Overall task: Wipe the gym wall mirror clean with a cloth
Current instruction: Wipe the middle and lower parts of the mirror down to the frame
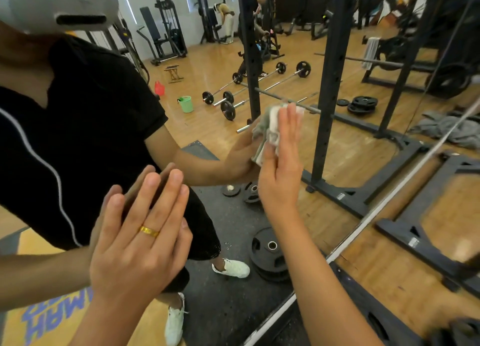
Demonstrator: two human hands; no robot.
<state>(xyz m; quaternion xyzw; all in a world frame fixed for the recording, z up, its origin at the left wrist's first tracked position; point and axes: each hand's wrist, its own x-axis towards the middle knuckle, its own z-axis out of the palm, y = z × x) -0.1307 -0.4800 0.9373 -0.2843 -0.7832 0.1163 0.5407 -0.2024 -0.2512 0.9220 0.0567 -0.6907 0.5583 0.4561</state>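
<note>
Gym mirror (350,151), right hand (281,169) pressing cloth (270,127), left hand (137,247) on glass (202,127), fingers (291,127) straight, floor lettering (44,322) illegible

The cloth (274,123) is showing pale grey and white, the ring (149,232) is gleaming gold, and the mirrored shirt (91,112) is showing black with a thin white stripe.

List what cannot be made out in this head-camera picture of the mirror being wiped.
1. Cloth: head view, mostly hidden behind the flat fingers of the right hand, so its full size is unclear.
2. Mirror: its top and left sides are cut off by the picture edges. Any smears on the glass are too faint to tell.
3. Left hand: its palm faces the glass, hidden by its own back.
4. Dark object, bottom right corner: blurred and cut off, unidentifiable.
</note>
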